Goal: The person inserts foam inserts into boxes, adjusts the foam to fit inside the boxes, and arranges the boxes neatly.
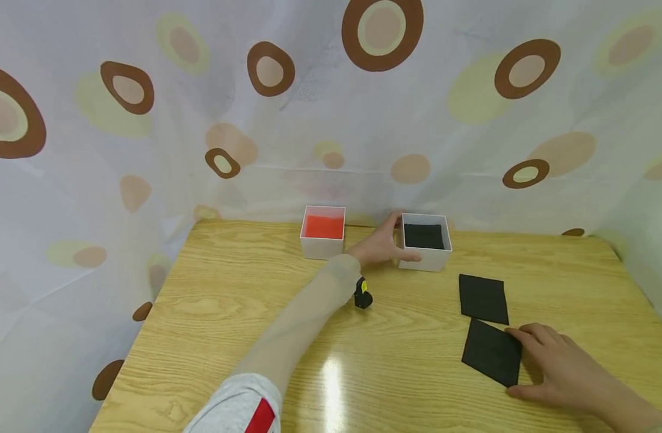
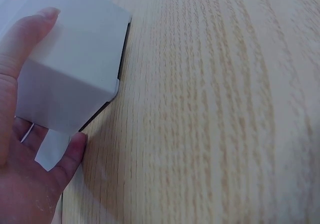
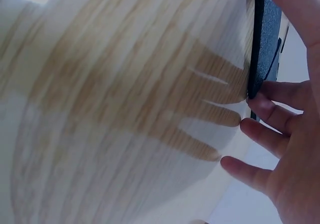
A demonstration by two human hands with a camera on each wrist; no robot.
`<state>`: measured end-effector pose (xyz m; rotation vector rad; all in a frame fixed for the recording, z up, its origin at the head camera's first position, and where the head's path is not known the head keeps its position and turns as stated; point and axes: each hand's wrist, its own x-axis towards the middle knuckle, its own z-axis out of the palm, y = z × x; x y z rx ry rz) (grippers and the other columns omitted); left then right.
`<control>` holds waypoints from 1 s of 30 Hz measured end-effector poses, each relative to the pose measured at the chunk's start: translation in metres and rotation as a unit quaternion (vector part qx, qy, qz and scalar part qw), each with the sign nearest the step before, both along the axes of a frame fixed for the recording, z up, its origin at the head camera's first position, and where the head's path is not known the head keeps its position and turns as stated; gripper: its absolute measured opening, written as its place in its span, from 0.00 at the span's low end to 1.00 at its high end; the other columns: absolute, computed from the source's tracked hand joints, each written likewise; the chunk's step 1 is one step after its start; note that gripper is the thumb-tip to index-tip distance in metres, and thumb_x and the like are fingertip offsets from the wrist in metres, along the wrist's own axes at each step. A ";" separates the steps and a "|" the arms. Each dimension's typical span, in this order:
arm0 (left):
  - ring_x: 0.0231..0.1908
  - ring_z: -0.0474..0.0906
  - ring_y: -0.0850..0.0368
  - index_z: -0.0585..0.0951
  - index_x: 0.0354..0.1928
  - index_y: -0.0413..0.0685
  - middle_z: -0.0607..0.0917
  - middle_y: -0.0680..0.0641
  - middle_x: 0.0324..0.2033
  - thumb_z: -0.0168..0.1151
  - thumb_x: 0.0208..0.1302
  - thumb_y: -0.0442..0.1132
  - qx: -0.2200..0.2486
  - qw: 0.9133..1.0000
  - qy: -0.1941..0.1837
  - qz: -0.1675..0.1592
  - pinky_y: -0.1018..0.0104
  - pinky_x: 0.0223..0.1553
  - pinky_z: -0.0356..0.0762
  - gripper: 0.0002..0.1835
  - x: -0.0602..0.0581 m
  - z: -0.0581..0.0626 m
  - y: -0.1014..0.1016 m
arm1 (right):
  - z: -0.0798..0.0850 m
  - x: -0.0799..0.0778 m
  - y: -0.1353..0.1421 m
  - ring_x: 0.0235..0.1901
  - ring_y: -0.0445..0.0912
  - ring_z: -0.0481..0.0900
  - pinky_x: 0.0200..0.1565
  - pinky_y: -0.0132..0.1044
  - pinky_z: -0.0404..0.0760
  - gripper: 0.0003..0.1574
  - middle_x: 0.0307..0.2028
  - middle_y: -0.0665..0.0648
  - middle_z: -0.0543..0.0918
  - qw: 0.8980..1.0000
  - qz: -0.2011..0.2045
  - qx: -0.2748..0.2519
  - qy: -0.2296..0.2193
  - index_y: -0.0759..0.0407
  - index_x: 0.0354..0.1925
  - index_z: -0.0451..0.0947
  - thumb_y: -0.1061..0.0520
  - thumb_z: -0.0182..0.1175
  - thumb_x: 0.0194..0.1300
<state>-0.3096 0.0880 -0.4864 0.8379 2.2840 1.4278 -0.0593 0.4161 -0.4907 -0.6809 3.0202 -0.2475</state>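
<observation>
My left hand [image 1: 382,245] holds a small white open box [image 1: 425,260] by its left side. Its thumb lies along the front face, with the other fingers round the back. Inside that box is a black piece [image 1: 424,236]. At the right, my right hand [image 1: 555,367] has thumb and fingertips at the right edge of a flat black square [image 1: 491,352], which lies turned on the table. The right wrist view shows the fingers against the dark side of the square [image 3: 269,32]. Just beyond it lies a second black square [image 1: 483,299].
Another white box [image 1: 321,247] holding a red piece [image 1: 324,227] stands left of the gripped box. Both boxes are near the back edge of the wooden table [image 1: 217,300]. A patterned curtain [image 1: 320,120] hangs behind. A small black device [image 1: 362,294] sits at my left wrist.
</observation>
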 end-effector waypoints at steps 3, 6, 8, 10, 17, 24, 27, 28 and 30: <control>0.66 0.67 0.58 0.56 0.76 0.52 0.68 0.49 0.68 0.84 0.54 0.43 0.001 1.000 0.000 0.001 0.67 0.70 0.65 0.55 -0.001 0.000 0.000 | -0.002 -0.002 0.001 0.50 0.56 0.80 0.47 0.61 0.81 0.63 0.53 0.57 0.78 1.000 0.015 -0.011 0.025 0.62 0.62 0.76 0.23 0.79 0.41; 0.65 0.67 0.58 0.56 0.76 0.52 0.68 0.49 0.68 0.84 0.54 0.43 0.007 1.000 -0.001 -0.001 0.67 0.70 0.65 0.55 -0.001 0.000 0.000 | -0.004 -0.003 0.002 0.48 0.53 0.80 0.45 0.58 0.82 0.60 0.53 0.54 0.77 0.998 0.032 -0.018 0.056 0.60 0.60 0.77 0.25 0.81 0.39; 0.65 0.67 0.59 0.56 0.75 0.52 0.68 0.50 0.67 0.84 0.53 0.43 0.011 1.000 -0.003 -0.001 0.67 0.70 0.64 0.55 -0.001 0.000 0.000 | -0.006 -0.004 0.003 0.48 0.51 0.80 0.44 0.55 0.82 0.59 0.53 0.52 0.77 0.996 0.039 -0.020 0.071 0.58 0.59 0.77 0.26 0.82 0.38; 0.64 0.67 0.59 0.56 0.75 0.52 0.69 0.50 0.67 0.84 0.53 0.43 0.013 1.000 -0.007 -0.002 0.67 0.70 0.64 0.54 0.000 0.001 0.000 | -0.006 -0.004 0.003 0.48 0.50 0.80 0.44 0.54 0.82 0.58 0.54 0.51 0.78 0.996 0.045 -0.019 0.077 0.57 0.60 0.77 0.27 0.83 0.38; 0.63 0.67 0.60 0.56 0.75 0.52 0.69 0.50 0.66 0.84 0.54 0.42 0.012 1.000 -0.011 0.002 0.66 0.70 0.64 0.54 0.001 0.002 -0.001 | 0.001 -0.004 0.003 0.49 0.51 0.81 0.49 0.42 0.81 0.57 0.54 0.51 0.80 0.995 0.049 -0.017 0.086 0.57 0.63 0.78 0.31 0.83 0.41; 0.63 0.67 0.59 0.57 0.75 0.51 0.69 0.49 0.67 0.84 0.53 0.43 0.010 1.000 -0.008 0.000 0.67 0.70 0.65 0.54 0.003 0.005 -0.001 | 0.008 -0.013 0.008 0.49 0.51 0.78 0.57 0.16 0.58 0.55 0.54 0.53 0.81 0.987 0.071 -0.073 0.122 0.59 0.62 0.78 0.41 0.87 0.38; 0.62 0.67 0.59 0.57 0.75 0.51 0.69 0.49 0.66 0.84 0.53 0.42 0.010 1.000 -0.006 -0.002 0.67 0.69 0.65 0.54 0.003 0.005 -0.001 | 0.016 -0.024 0.006 0.49 0.50 0.77 0.58 0.14 0.56 0.55 0.54 0.54 0.81 0.982 0.090 -0.087 0.142 0.61 0.62 0.78 0.45 0.88 0.36; 0.62 0.67 0.59 0.57 0.75 0.51 0.70 0.49 0.66 0.84 0.53 0.42 0.011 1.000 -0.007 -0.002 0.67 0.69 0.65 0.54 0.003 0.005 -0.001 | 0.019 -0.029 0.006 0.49 0.51 0.77 0.58 0.14 0.56 0.55 0.53 0.55 0.81 0.980 0.096 -0.092 0.147 0.61 0.62 0.78 0.45 0.88 0.36; 0.62 0.68 0.59 0.57 0.75 0.51 0.70 0.49 0.66 0.84 0.53 0.42 0.010 1.000 -0.006 -0.001 0.67 0.69 0.65 0.54 0.003 0.004 0.000 | 0.027 -0.040 0.005 0.49 0.51 0.77 0.59 0.14 0.56 0.55 0.53 0.56 0.81 0.977 0.107 -0.096 0.157 0.62 0.62 0.77 0.45 0.87 0.37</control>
